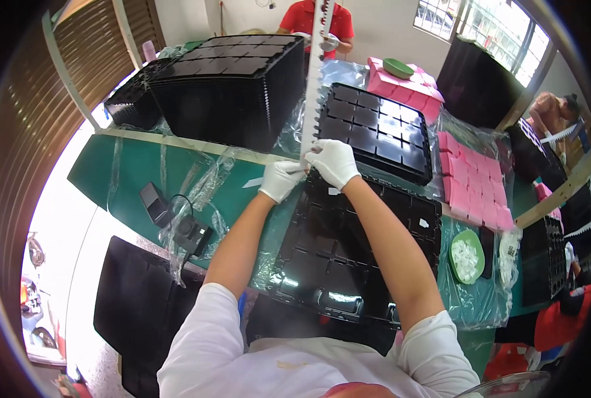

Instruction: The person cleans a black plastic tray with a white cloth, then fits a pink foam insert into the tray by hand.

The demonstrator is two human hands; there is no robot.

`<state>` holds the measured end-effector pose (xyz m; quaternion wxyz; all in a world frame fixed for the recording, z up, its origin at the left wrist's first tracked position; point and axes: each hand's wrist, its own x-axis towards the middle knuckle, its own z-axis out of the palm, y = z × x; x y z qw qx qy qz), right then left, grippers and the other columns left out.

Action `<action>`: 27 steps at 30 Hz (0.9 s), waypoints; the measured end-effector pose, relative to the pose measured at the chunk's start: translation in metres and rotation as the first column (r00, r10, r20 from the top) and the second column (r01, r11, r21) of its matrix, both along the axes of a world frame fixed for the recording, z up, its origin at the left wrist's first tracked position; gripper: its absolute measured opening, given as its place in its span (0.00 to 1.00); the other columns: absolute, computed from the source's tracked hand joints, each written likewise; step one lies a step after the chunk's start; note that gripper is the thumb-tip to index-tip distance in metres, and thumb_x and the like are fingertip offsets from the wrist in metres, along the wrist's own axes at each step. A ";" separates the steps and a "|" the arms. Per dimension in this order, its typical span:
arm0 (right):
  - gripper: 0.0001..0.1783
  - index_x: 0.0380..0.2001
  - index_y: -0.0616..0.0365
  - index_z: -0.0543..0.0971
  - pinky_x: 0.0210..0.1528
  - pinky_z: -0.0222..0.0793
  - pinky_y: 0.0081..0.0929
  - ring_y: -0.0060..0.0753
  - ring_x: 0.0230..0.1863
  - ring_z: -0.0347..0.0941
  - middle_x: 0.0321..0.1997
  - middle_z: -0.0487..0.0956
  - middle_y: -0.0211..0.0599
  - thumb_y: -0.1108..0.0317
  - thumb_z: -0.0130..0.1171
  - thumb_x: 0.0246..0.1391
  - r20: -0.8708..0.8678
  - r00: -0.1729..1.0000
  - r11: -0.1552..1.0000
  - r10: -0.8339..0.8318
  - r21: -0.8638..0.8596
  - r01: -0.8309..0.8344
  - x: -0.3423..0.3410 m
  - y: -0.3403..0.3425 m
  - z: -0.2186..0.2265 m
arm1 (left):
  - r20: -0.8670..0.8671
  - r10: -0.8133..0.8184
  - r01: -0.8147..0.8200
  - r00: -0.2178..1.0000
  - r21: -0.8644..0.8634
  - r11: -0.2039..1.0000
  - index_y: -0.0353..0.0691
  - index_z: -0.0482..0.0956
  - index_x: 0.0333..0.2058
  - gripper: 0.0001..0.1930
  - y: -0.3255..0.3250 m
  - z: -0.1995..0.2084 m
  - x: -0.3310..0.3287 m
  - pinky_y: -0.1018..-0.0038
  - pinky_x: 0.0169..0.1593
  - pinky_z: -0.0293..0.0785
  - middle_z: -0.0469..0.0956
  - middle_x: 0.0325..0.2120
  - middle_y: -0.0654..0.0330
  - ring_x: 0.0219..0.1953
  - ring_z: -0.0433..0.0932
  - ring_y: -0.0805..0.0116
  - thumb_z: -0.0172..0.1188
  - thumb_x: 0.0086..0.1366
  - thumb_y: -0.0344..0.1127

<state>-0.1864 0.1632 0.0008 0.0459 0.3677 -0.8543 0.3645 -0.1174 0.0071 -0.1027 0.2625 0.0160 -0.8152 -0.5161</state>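
We see both gloved hands meeting at the centre of the frame, just above the middle. The left hand (pixel 280 179) and the right hand (pixel 333 162) are each closed around the lower end of a long white notched strip (pixel 315 79), the left gripping it from the left side and the right from the right, fingers curled over it.

The strip's long axis runs almost vertically in the picture: its near end sits in the hands and its far end points to the top edge of the frame, leaning very slightly to the right as it rises. One edge carries a row of small teeth.

Directly below the hands, in the lower centre, lies a black compartment tray (pixel 348 259) on the green table (pixel 110 172), which is covered with clear plastic film. A second black tray (pixel 375 129) sits just right of the strip, and a tall stack of black trays (pixel 229 83) stands to its left in the upper centre. Pink foam pads (pixel 474 186) lie at the right, with a green bowl (pixel 466 257) of white pieces below them.
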 end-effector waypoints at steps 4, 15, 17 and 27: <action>0.12 0.30 0.50 0.88 0.41 0.76 0.35 0.45 0.36 0.82 0.31 0.85 0.42 0.58 0.60 0.53 0.008 0.999 0.999 -0.034 0.012 0.034 0.007 -0.005 -0.003 | -0.017 -0.056 0.057 0.998 0.031 0.998 0.37 0.89 0.39 0.09 -0.007 -0.002 0.003 0.78 0.41 0.77 0.87 0.34 0.60 0.35 0.83 0.75 0.70 0.59 0.29; 0.13 0.34 0.51 0.89 0.38 0.77 0.31 0.43 0.32 0.83 0.30 0.85 0.42 0.56 0.64 0.53 0.119 0.993 1.000 0.007 -0.023 -0.004 -0.005 0.011 -0.021 | -0.025 -0.394 0.380 0.919 0.329 0.865 0.32 0.85 0.44 0.14 -0.007 0.005 0.004 0.78 0.45 0.76 0.85 0.38 0.62 0.39 0.80 0.78 0.67 0.59 0.29; 0.13 0.33 0.51 0.89 0.37 0.76 0.31 0.43 0.32 0.83 0.29 0.85 0.42 0.56 0.64 0.53 -0.011 0.999 0.999 -0.046 -0.026 0.045 -0.011 0.012 -0.025 | -0.003 -0.395 0.372 0.919 0.339 0.864 0.32 0.86 0.45 0.14 -0.008 0.009 0.005 0.79 0.45 0.76 0.85 0.37 0.62 0.39 0.80 0.78 0.67 0.61 0.30; 0.17 0.28 0.51 0.89 0.38 0.77 0.36 0.45 0.33 0.82 0.27 0.84 0.42 0.52 0.58 0.56 -0.016 0.999 0.991 -0.036 0.126 0.038 -0.008 0.012 -0.002 | 0.156 -0.110 0.090 0.982 0.130 0.987 0.34 0.88 0.36 0.09 0.005 0.018 0.002 0.78 0.44 0.77 0.86 0.31 0.61 0.37 0.83 0.75 0.70 0.61 0.34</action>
